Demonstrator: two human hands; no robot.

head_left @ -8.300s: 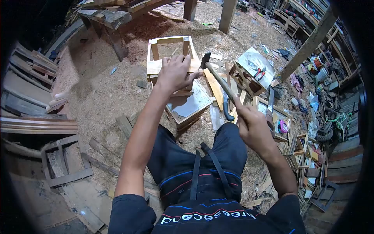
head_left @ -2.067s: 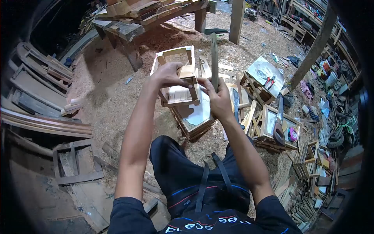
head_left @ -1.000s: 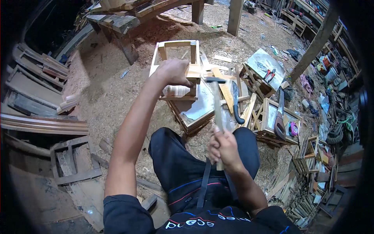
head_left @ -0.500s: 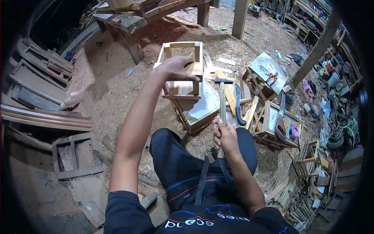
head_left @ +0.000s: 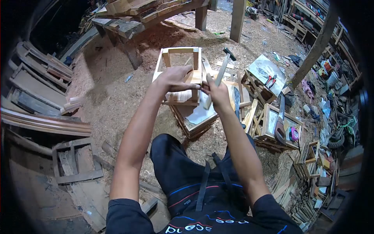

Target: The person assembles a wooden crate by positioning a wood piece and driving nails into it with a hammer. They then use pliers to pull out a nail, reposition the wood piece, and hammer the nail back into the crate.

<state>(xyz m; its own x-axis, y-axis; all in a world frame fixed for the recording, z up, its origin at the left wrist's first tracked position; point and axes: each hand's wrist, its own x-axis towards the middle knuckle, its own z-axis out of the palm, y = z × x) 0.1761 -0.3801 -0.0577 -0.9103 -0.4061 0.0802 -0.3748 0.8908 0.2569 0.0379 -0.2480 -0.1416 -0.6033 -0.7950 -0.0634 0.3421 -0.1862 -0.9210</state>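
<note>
A small open wooden frame [head_left: 180, 50] of pale slats stands on a white-topped wooden stand [head_left: 198, 117]. My left hand [head_left: 177, 78] is closed over the frame's middle rail, its thumb pointing toward the right-hand post. In my right hand [head_left: 218, 93] is a hammer [head_left: 223, 70], gripped by its wooden handle with the dark head up and to the right. The fingertips of my right hand are beside my left thumb at the frame's right edge; whether they pinch anything small there is hidden. A dark curved blade [head_left: 237, 103] lies partly behind my right hand.
Red-handled pliers [head_left: 271, 80] lie on a white-topped box to the right. Nearer, a handsaw [head_left: 280, 126] and a pink tape measure [head_left: 293, 133] rest on another wooden frame. A workbench [head_left: 132, 29] stands at the back. Wood shavings cover the floor.
My right hand has moved up and forward with the hammer, from over my lap to the frame's right edge. My left hand stays on the frame, which sits slightly lower in view.
</note>
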